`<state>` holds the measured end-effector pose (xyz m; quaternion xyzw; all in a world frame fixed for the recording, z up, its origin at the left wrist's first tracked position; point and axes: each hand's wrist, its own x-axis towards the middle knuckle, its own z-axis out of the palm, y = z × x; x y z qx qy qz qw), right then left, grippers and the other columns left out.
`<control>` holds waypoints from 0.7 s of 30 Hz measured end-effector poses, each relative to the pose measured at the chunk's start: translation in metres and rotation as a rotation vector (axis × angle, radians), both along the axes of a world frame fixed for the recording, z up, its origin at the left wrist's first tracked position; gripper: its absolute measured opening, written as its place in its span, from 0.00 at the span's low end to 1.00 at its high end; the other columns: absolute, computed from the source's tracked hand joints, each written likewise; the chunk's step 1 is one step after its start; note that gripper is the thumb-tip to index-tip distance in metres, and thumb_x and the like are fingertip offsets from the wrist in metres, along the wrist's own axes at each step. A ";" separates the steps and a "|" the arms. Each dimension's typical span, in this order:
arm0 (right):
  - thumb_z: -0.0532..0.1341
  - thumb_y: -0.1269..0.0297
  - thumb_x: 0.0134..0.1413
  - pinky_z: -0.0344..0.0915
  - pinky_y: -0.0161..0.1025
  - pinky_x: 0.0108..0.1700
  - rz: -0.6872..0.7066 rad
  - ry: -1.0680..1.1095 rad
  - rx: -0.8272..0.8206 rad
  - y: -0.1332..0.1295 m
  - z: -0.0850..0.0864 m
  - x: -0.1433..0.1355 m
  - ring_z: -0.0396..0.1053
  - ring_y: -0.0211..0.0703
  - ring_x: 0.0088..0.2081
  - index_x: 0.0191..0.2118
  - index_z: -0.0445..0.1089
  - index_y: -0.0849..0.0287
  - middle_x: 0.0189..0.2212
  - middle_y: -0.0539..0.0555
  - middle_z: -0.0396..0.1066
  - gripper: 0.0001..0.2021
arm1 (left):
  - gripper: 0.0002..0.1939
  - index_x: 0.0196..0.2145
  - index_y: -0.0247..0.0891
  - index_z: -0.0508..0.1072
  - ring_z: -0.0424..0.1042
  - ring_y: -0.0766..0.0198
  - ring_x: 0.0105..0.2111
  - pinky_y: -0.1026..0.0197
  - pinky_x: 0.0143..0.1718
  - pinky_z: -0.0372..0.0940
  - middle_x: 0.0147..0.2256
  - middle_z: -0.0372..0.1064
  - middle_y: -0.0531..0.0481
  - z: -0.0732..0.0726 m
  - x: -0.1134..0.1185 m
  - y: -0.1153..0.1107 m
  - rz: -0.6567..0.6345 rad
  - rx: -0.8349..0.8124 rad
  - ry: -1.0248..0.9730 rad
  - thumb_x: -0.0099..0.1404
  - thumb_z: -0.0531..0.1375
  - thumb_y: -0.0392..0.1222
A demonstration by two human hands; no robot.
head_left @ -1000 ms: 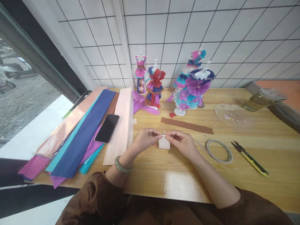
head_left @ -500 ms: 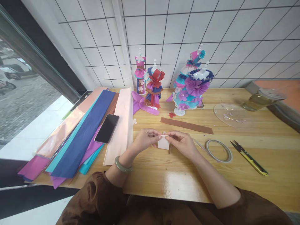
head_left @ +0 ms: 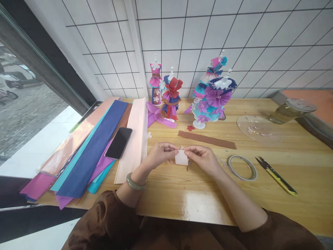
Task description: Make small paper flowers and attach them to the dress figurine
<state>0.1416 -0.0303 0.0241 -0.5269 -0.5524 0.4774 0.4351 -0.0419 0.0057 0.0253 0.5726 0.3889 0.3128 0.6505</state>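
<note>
Between my two hands is a small pale pink piece of paper [head_left: 181,158], hanging just above the wooden table [head_left: 166,194]. My left hand [head_left: 162,153] pinches its upper left corner. The upper right corner is pinched by my right hand [head_left: 203,157]. A narrow strip shows below the right fingers, partly hidden behind the paper. Beyond my hands lies a flat brown paper strip [head_left: 208,139]. A roll of tape [head_left: 241,167] rests right of my right hand, its loose end running toward my wrist.
Small dress forms in paper dresses [head_left: 171,99] [head_left: 212,97] stand against the tiled wall. Folded coloured paper [head_left: 91,152] and a phone [head_left: 118,143] lie at left. Thread snips [head_left: 275,175], a clear plate [head_left: 256,129] and a lidded glass cup [head_left: 288,111] are at right.
Almost nothing differs. Both hands keep their pinch on the pale paper, with a very slight shift of the fingers and the paper's edge.
</note>
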 end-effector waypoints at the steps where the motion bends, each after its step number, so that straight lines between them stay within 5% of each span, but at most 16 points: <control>1: 0.62 0.57 0.42 0.67 0.39 0.31 -0.001 0.011 -0.004 0.000 0.001 0.000 0.69 0.41 0.29 0.32 0.72 0.60 0.31 0.56 0.74 0.12 | 0.15 0.31 0.31 0.72 0.65 0.73 0.17 0.70 0.18 0.60 0.25 0.71 0.48 0.001 0.000 0.000 -0.002 -0.006 -0.006 0.50 0.62 0.46; 21: 0.59 0.60 0.44 0.65 0.38 0.33 0.001 0.005 -0.010 -0.001 0.005 0.003 0.69 0.40 0.28 0.32 0.72 0.60 0.27 0.53 0.73 0.10 | 0.15 0.35 0.32 0.74 0.69 0.69 0.19 0.67 0.22 0.63 0.32 0.72 0.44 -0.005 -0.004 0.004 -0.023 -0.009 -0.037 0.51 0.61 0.45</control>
